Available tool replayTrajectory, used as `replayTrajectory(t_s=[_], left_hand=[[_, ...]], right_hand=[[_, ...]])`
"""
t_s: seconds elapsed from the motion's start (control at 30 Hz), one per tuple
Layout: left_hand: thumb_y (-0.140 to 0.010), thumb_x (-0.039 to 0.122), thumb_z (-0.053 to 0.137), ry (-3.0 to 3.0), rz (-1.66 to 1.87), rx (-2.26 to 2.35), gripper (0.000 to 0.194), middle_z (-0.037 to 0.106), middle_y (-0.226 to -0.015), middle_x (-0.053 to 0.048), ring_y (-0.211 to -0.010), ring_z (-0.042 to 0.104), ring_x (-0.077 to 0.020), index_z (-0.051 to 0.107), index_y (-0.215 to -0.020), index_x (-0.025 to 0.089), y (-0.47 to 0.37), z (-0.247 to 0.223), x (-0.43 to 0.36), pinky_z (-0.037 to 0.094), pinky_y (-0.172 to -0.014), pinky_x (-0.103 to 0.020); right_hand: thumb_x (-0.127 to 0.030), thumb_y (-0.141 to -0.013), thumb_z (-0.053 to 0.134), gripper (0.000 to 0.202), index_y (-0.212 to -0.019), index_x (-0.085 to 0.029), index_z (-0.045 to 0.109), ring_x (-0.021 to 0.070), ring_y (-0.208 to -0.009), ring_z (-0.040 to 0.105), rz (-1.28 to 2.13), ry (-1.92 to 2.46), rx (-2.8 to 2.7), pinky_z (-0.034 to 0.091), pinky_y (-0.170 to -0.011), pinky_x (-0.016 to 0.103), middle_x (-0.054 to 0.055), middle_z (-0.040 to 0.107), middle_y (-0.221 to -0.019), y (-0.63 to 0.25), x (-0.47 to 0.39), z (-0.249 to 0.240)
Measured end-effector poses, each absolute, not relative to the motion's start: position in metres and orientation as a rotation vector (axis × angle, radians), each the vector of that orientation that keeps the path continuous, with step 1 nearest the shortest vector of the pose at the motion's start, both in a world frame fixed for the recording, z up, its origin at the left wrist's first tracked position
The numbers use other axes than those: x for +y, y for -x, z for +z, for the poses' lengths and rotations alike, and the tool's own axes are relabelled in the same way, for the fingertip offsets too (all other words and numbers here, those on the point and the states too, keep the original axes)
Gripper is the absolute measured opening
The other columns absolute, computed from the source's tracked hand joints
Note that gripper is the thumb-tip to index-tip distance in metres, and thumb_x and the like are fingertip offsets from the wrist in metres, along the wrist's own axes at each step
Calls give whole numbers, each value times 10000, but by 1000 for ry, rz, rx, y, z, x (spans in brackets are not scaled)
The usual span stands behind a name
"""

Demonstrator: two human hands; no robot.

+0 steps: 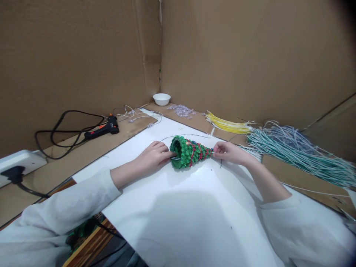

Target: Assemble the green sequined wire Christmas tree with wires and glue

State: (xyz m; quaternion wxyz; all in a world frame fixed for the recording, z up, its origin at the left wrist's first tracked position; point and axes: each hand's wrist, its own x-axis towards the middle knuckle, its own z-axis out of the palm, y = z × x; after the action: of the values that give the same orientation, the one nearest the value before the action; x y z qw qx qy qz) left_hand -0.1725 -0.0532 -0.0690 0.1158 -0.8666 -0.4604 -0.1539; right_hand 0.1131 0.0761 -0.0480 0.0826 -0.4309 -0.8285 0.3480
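Observation:
A small green Christmas tree (183,157) lies on its side over the white board (178,215), trimmed with a red garland and small ornaments. Its hollow round base faces left and its tip points right. My left hand (155,155) is closed at the open base, its fingers pinching thin wires (175,158) that run into the hollow. At the other end, my right hand (228,152) pinches the narrow tip between thumb and fingers. What lies inside the cone is mostly hidden. A thin dark wire loops behind the tree.
A black glue gun (102,128) with its cord lies at left near a white power strip (23,165). Behind are a white bowl (161,98) and clear beads (182,110). Yellow (228,124) and green-white wire bundles (294,155) lie at right. Cardboard walls (250,55) enclose the back.

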Motion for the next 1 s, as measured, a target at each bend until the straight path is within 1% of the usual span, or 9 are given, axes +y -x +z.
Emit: replayTrajectory(t_s=[0.17, 0.27, 0.4, 0.47, 0.53, 0.6, 0.7, 0.9, 1.0], left_hand=[[-900, 192, 427, 2392, -448, -1061, 217, 643, -753, -69, -761, 567, -178, 632, -937, 133, 175, -74, -53, 426, -781, -332], [-874, 214, 477, 2320, -496, -1089, 170, 639, -798, -96, -822, 570, -206, 625, -832, 139, 176, -71, -57, 446, -760, -338], [-869, 202, 482, 2394, -524, -1171, 133, 654, -929, -100, -1007, 561, -222, 605, -867, 152, 182, -66, -62, 404, -947, -395], [-878, 191, 458, 2451, -514, -1171, 146, 662, -895, -83, -981, 583, -195, 598, -868, 152, 187, -65, -63, 351, -1024, -405], [-881, 199, 451, 2464, -539, -1181, 156, 658, -849, -71, -895, 600, -173, 599, -858, 155, 192, -65, -63, 357, -1025, -396], [-879, 214, 460, 2481, -572, -1204, 160, 645, -802, -62, -802, 589, -162, 608, -857, 158, 196, -65, -63, 399, -973, -381], [-876, 248, 478, 2530, -647, -1308, 178, 601, -690, -44, -685, 542, -156, 623, -836, 152, 200, -62, -65, 454, -814, -337], [-860, 366, 488, 2684, -1022, -1979, 269, 626, -720, -22, -668, 550, -132, 641, -786, 157, 203, -53, -66, 416, -609, -232], [-834, 426, 508, 2640, -1372, -2300, 323, 574, -624, -1, -591, 518, -112, 621, -717, 147, 203, -52, -63, 389, -543, -210]], right_hand=[[-322, -635, 584, 172, -695, -176, 516, 105, -591, 471, 1045, 1284, -2465, 389, -559, 231, -8, 529, -646, -113, 77, -49], [-345, -626, 589, 195, -690, -176, 515, 105, -584, 466, 1060, 1291, -2454, 382, -545, 233, -10, 525, -640, -113, 77, -51], [-377, -620, 592, 232, -699, -172, 517, 104, -582, 459, 1082, 1275, -2438, 385, -549, 237, -12, 515, -639, -114, 78, -52], [-387, -616, 595, 240, -692, -174, 514, 104, -574, 455, 1087, 1280, -2438, 382, -542, 238, -15, 510, -629, -114, 78, -52], [-388, -615, 595, 239, -684, -175, 510, 103, -571, 452, 1077, 1289, -2441, 380, -541, 239, -16, 507, -624, -114, 78, -52], [-382, -619, 593, 235, -686, -172, 510, 102, -578, 451, 1058, 1290, -2452, 380, -552, 240, -14, 509, -631, -114, 78, -52], [-377, -626, 585, 233, -695, -169, 505, 99, -575, 439, 1049, 1303, -2466, 368, -546, 238, -15, 502, -634, -114, 78, -52], [-394, -633, 583, 246, -696, -172, 497, 97, -567, 428, 1056, 1274, -2499, 354, -535, 237, -23, 487, -622, -115, 79, -53], [-398, -634, 588, 252, -691, -172, 494, 94, -560, 419, 1051, 1278, -2503, 344, -528, 234, -28, 481, -614, -115, 79, -53]])
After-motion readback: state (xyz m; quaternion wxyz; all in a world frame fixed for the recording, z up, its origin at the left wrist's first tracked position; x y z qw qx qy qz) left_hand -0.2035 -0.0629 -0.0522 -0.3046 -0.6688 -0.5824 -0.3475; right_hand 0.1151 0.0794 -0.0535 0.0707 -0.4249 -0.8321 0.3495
